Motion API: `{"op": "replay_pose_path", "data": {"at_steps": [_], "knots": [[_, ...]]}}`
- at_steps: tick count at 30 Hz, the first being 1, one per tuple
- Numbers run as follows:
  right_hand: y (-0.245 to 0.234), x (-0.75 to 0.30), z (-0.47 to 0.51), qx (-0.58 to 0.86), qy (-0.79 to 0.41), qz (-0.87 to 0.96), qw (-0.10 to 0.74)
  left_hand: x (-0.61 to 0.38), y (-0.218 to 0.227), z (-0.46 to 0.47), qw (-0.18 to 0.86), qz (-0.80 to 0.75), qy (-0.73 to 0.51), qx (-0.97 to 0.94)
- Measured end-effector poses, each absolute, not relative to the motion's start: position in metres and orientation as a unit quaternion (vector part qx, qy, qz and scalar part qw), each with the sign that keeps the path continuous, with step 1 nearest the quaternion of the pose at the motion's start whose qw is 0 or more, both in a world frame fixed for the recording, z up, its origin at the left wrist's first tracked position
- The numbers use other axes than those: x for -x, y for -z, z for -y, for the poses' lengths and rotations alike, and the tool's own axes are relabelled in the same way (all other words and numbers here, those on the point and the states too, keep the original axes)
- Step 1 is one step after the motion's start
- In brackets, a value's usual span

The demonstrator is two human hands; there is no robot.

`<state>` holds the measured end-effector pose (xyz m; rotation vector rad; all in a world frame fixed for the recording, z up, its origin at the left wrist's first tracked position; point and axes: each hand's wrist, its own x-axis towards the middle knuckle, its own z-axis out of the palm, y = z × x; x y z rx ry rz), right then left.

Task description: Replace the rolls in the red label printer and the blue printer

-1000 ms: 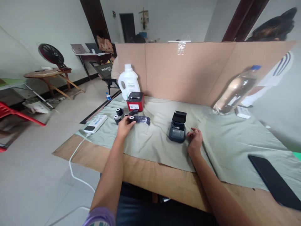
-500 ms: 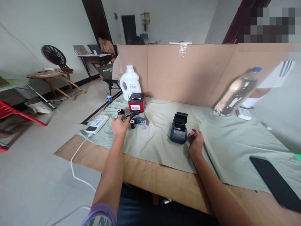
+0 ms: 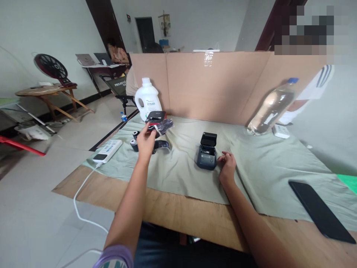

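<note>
My left hand (image 3: 146, 143) is closed in a pinch on a paper roll, whose loose dark strip (image 3: 165, 127) sticks out to the right. The roll itself is mostly hidden by my fingers. Below it on the cloth lies another dark strip (image 3: 162, 144); two black rolls with white cores (image 3: 134, 144) sit left of my hand. Just behind is a red and black label printer (image 3: 156, 117), partly covered. A small dark printer (image 3: 206, 156) stands with its lid raised. Beside its right side rests my right hand (image 3: 227, 166), fingers loosely curled, apparently holding nothing.
A white detergent jug (image 3: 148, 100) stands before the cardboard screen (image 3: 212, 89). At left lies a white power strip (image 3: 108, 150) with its cable. A large clear bottle (image 3: 273, 106) leans at the right; a black phone (image 3: 320, 210) lies near the front edge. People are beyond the screen.
My left hand has lifted a paper roll off the cloth, its strip now raised before the red printer. My right hand stays beside the dark printer. The view has shifted slightly.
</note>
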<state>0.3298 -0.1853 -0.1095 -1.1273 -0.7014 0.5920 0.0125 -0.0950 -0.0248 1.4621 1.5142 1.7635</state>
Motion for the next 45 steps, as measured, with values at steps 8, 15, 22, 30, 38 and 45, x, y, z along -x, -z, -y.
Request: {"op": "replay_pose_path", "data": {"at_steps": [8, 15, 22, 30, 38, 45], "knots": [[0.106, -0.327, 0.189, 0.527, -0.269, 0.319, 0.740, -0.121, 0.014, 0.092, 0.590, -0.330, -0.507, -0.535], [0.107, -0.326, 0.189, 0.531, -0.270, 0.324, 0.735, -0.173, 0.044, 0.075, 0.433, -0.289, -0.327, -0.789], [0.109, -0.327, 0.188, 0.531, -0.278, 0.322, 0.733, -0.192, 0.067, 0.078, 0.257, -0.359, -0.277, -0.853], [0.109, -0.327, 0.187, 0.534, -0.273, 0.328, 0.730, -0.204, 0.082, 0.080, 0.251, -0.442, -0.310, -0.804], [0.111, -0.326, 0.187, 0.536, -0.282, 0.311, 0.732, -0.159, 0.093, 0.101, 0.310, -0.281, -0.383, -0.824], [0.092, -0.342, 0.170, 0.549, -0.323, 0.361, 0.681, -0.171, 0.112, 0.115, 0.247, -0.309, -0.457, -0.797]]}}
